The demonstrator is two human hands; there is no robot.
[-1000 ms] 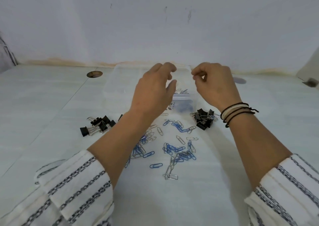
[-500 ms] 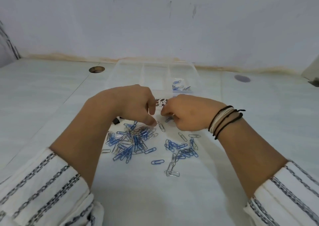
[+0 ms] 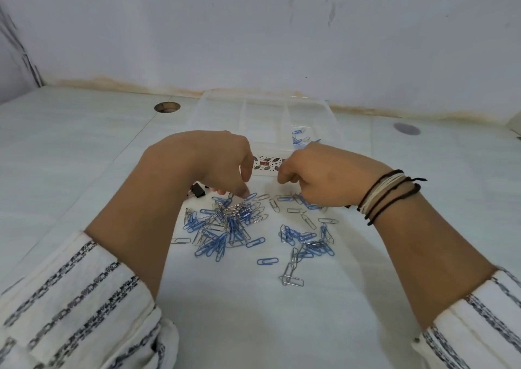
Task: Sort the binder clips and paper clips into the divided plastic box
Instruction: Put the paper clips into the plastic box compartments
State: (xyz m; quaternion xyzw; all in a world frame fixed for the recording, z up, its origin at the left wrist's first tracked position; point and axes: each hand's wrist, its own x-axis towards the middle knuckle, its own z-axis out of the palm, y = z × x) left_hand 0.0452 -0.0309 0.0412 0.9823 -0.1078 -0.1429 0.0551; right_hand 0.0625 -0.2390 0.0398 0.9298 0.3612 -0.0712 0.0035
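Observation:
A clear divided plastic box (image 3: 225,115) stands at the back of the table, with a few paper clips in its right compartment (image 3: 298,136). In front of it lie two loose heaps of blue and silver paper clips, one left (image 3: 222,225) and one right (image 3: 307,240). My left hand (image 3: 208,165) points its fingers down onto the far edge of the left heap, thumb apart from the fingertips. My right hand (image 3: 327,177) is curled over clips at the far edge of the right heap. A black binder clip (image 3: 197,192) peeks out under my left hand.
A round hole (image 3: 167,107) sits in the tabletop at the back left and a grey disc (image 3: 406,128) at the back right. The wall rises right behind the box. A patterned label (image 3: 266,167) shows on the box's near end.
Both hands have come down from above the box to the paper clips on the table. The binder clip heaps seen a second ago are now mostly hidden behind my arms.

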